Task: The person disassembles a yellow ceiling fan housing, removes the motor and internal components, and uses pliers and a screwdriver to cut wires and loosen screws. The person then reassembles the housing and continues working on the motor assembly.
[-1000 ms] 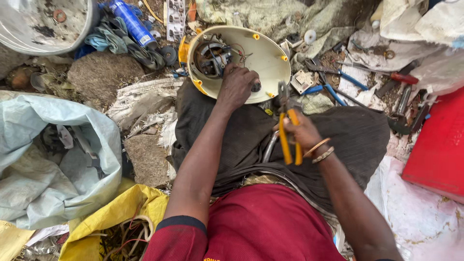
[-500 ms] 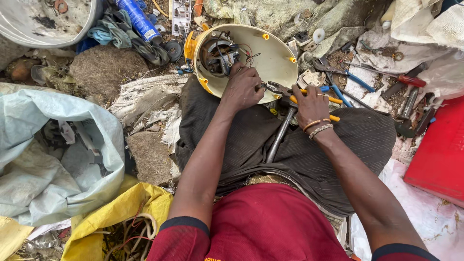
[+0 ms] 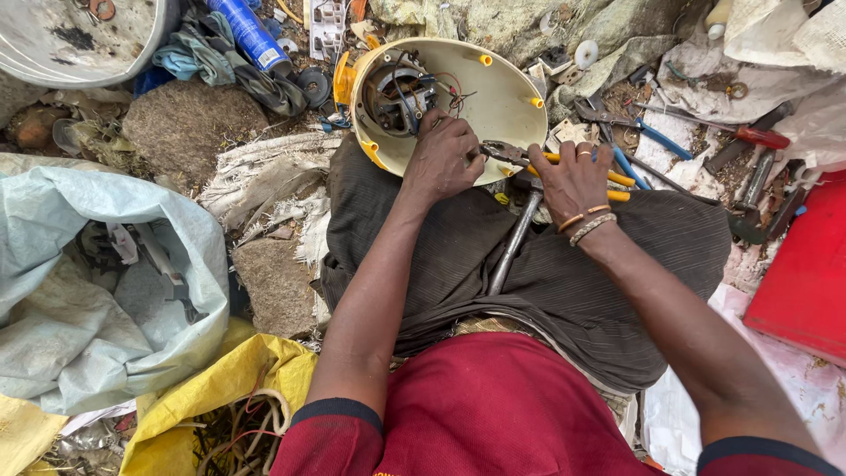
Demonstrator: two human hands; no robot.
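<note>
A round cream plastic housing [image 3: 507,92] with a small motor and wires [image 3: 401,92] inside rests against my lap. My left hand [image 3: 445,159] presses on its near rim, fingers curled over the edge beside the wires. My right hand [image 3: 573,176] grips pliers with orange handles [image 3: 617,181], their dark jaws [image 3: 498,152] pointing left toward my left hand at the housing's rim. A metal hammer [image 3: 515,238] lies on my dark skirt between my arms.
Blue-handled pliers [image 3: 634,159], a red-handled screwdriver [image 3: 749,134] and other tools lie on the right beside a red box [image 3: 806,273]. A pale sack [image 3: 97,300] and a yellow bag with wires [image 3: 229,414] sit left. A blue can [image 3: 251,33] lies above.
My right hand has turned the pliers from pointing down to lying sideways and brought their jaws to the housing's rim. My left hand has stayed on the housing.
</note>
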